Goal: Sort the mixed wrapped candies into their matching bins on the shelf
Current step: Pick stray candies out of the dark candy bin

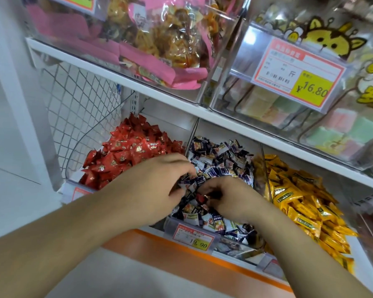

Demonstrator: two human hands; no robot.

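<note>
Down in the middle bin sits the pile of dark blue and white candies, both hands dug into it. Red candies fill the bin to the left, yellow candies the one to the right. A price tag reading 19.90 clips on the near edge. Left hand has fingers curled, pinching blue wrappers; right hand is curled around a few too, knuckles up, both forearms reaching in from near side
</note>
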